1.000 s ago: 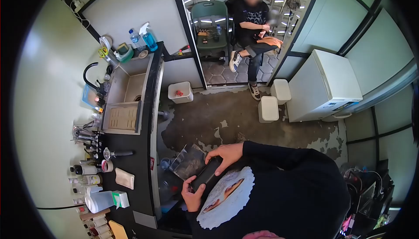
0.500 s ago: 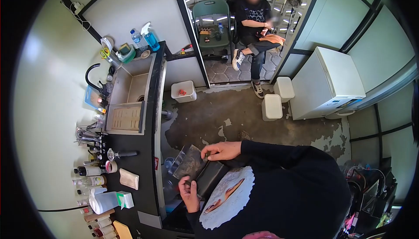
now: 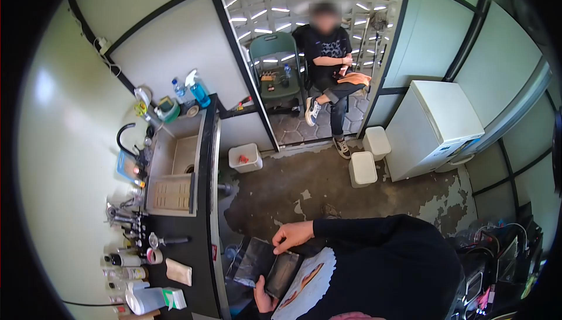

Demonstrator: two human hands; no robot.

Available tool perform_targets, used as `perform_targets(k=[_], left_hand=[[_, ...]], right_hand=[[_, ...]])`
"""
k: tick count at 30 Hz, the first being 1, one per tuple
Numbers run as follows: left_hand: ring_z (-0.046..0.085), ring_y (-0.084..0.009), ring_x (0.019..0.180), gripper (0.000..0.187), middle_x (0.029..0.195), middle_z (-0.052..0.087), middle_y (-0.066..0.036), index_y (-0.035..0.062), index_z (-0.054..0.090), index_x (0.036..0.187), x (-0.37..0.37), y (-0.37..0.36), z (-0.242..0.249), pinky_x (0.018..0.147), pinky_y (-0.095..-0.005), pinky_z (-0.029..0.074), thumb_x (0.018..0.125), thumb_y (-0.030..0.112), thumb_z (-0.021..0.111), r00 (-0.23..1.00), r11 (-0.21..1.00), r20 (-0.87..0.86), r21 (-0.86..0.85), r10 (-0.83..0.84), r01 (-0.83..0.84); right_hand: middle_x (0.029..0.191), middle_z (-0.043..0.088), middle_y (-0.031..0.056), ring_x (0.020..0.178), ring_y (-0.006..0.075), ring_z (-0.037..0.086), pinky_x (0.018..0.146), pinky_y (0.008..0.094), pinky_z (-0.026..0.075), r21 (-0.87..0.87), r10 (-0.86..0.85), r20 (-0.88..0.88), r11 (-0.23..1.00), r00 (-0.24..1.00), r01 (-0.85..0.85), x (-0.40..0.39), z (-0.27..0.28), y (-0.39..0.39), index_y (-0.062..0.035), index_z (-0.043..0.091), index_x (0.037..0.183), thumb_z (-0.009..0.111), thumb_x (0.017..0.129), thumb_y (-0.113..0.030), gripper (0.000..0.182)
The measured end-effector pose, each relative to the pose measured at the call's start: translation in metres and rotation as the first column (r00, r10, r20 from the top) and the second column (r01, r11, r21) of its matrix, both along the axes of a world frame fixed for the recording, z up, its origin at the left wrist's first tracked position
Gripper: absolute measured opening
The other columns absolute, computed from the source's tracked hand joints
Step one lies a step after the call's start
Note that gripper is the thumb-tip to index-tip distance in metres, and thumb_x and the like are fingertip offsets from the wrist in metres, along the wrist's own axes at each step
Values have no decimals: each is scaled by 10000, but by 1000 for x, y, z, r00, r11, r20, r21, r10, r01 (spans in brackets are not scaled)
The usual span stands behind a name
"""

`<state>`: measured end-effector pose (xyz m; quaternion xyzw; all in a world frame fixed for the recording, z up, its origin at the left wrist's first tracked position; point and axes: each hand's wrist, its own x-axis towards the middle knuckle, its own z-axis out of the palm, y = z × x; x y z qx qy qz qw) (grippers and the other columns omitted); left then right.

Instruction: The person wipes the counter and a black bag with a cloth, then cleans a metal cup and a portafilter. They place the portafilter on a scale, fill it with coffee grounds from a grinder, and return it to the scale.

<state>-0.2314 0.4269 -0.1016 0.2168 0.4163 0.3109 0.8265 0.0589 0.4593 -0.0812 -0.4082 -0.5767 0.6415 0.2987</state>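
A dark pouch (image 3: 256, 262) with shiny, plastic-like faces lies spread between my hands in front of my shirt, beside the counter edge. It shows as two flat dark panels with a fold between them. My left hand (image 3: 265, 298) grips its lower edge, thumb on top and the other fingers mostly hidden beneath. From above, my right hand (image 3: 294, 236) pinches the pouch's upper edge near the fold, with thumb and fingertips together. What the pouch contains, if anything, I cannot tell.
Left of me runs a black counter (image 3: 175, 235) with a portafilter (image 3: 167, 240), folded cloth (image 3: 178, 272), bottles and a sink (image 3: 175, 150). White bins (image 3: 363, 169) and a small fridge (image 3: 433, 127) stand right of the doorway. A person (image 3: 331, 57) sits outside beside a green chair (image 3: 278, 57).
The pouch has been spread wider, its two dark panels now facing up. My right hand has shifted from its top onto the edge by the fold. The camera view has tilted upward.
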Motion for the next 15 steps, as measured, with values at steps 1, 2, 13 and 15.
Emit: perform_targets(k=[1,2,13,15], left_hand=[[640,-297,1105,488,1288,584,-183,-19,471,1359,6,-1,7,943,-404,529,969,258,567,1000,1000,1,6,-15,15],[663,-293,1055,469,1225,617,-197,-45,512,1288,10,-2,10,919,-402,541,958,280,586,998,999,-57,46,30,-28],[643,-247,1090,456,1275,600,-132,-1,493,1345,33,-2,49,909,-379,541,976,244,599,981,990,-185,110,-61,83],[644,-241,1086,453,1272,602,-124,5,497,1344,38,-3,50,904,-376,543,981,256,598,975,984,-217,155,-53,88]], right_hand=[[669,551,-15,687,70,480,620,291,389,6,-15,1,1000,1000,15,0,2,0,-28,646,811,700,901,-327,317],[663,546,-11,683,77,486,621,298,391,18,-52,23,999,998,51,0,4,-2,-29,645,809,711,884,-333,320],[622,513,-31,620,71,454,564,302,352,-10,-127,-79,992,989,127,1,2,-6,-49,636,772,710,875,-342,320],[618,505,-36,616,66,446,557,298,346,-24,-103,-47,995,994,102,3,3,-3,-52,626,756,706,878,-338,321]])
